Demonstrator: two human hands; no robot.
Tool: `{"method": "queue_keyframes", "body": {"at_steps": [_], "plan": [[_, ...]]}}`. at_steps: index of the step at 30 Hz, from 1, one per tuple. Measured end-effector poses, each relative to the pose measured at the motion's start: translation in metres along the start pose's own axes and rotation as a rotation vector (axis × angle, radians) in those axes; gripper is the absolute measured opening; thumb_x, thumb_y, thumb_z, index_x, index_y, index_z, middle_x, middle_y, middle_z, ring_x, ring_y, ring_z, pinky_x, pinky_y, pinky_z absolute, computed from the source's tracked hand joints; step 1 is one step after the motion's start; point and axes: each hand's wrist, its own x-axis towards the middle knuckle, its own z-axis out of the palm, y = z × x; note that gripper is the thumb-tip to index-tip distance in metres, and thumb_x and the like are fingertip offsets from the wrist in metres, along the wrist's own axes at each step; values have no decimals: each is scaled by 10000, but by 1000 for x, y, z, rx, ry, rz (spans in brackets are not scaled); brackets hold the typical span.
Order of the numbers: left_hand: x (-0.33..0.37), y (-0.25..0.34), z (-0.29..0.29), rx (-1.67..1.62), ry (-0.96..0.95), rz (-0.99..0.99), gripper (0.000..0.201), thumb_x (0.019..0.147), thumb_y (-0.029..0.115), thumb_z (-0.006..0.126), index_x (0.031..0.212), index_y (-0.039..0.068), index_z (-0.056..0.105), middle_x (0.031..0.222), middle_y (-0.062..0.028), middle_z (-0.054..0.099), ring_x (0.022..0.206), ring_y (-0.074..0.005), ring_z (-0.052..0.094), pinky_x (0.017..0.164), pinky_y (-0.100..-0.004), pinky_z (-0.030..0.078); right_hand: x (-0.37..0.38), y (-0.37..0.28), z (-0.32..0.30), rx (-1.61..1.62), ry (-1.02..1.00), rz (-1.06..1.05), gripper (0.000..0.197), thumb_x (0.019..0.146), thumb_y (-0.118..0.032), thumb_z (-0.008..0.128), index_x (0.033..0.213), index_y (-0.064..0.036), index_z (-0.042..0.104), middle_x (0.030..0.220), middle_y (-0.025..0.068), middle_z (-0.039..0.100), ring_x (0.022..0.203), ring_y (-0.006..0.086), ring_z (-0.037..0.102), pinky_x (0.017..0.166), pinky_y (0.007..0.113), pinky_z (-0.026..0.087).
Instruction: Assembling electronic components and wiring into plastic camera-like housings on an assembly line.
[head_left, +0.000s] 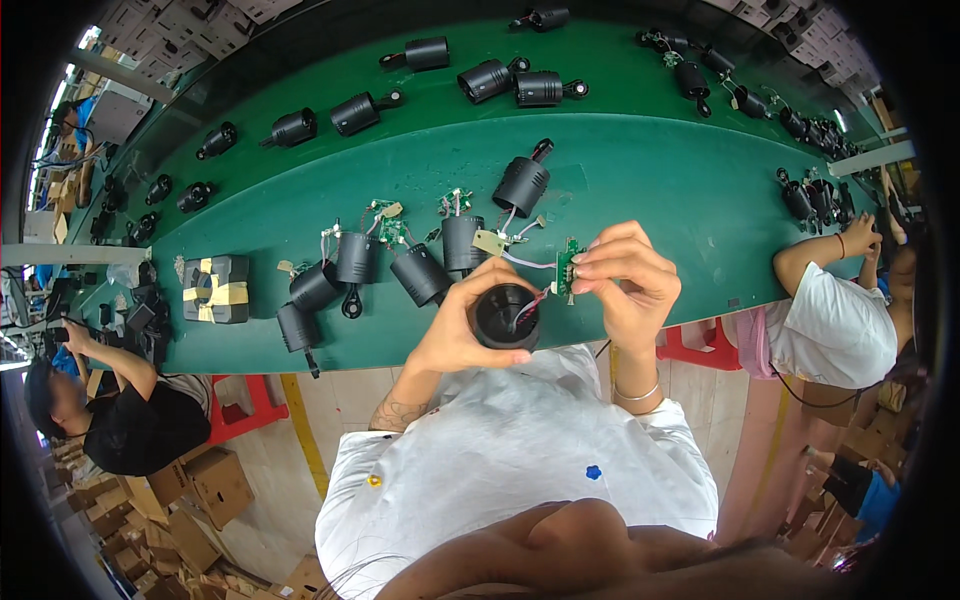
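Note:
My left hand [455, 325] is wrapped round a black cylindrical housing [493, 322], its open end facing up. Wires run out of that opening to a small green circuit board [566, 270], which my right hand [630, 285] pinches by its edge beside the housing. A pale wire also links the board to a small beige tab [489, 242] just beyond my left fingers. Close by on the bench stand more black housings, one [463, 243] behind my left hand and another [521, 185] tilted farther back. Several have boards and wires hanging out.
The green workbench [400, 150] carries more black housings along its raised back strip [600, 60]. At left lies a black block with yellow tape [216, 290]. Co-workers sit at left [125, 420] and right [840, 320]. Red stools [250, 410] and cardboard boxes [215, 485] stand on the floor.

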Motion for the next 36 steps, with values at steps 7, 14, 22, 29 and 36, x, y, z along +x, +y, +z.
{"method": "queue_keyframes", "body": {"at_steps": [7,14,22,29,36], "plan": [[-6,3,17,-304,70,-174,799,597,149,853,1297,13,492,1206,-134,525,1063,-244,543,951,-362,420,1,-2,1,-165,-3,-108,194,606,31,766,768,-76,753,808,25,707,795,170,566,713,261,487],[1,7,22,-46,209,-77,756,573,127,857,1254,16,547,1160,-122,547,993,-233,564,879,-335,455,-3,-8,6,-338,-14,-173,210,603,25,763,779,-90,761,816,7,712,780,165,560,692,247,487],[15,0,28,310,307,195,892,545,73,829,1361,46,470,1197,-162,567,953,-222,589,833,-342,486,-14,-11,14,-230,-113,-140,211,617,50,730,782,-76,764,817,9,714,746,159,555,671,239,486],[17,-5,39,240,441,379,840,586,-5,789,1349,41,440,1028,-131,641,869,-211,607,756,-313,510,-15,-14,16,-182,-145,-124,200,629,70,702,776,-53,759,849,21,718,707,158,544,659,240,485],[18,-1,37,358,572,366,801,591,-14,778,1319,17,445,957,-108,670,826,-195,615,755,-305,509,-13,-18,18,-176,-276,-56,179,637,88,677,760,-23,744,822,31,701,673,156,521,613,249,455]]}}
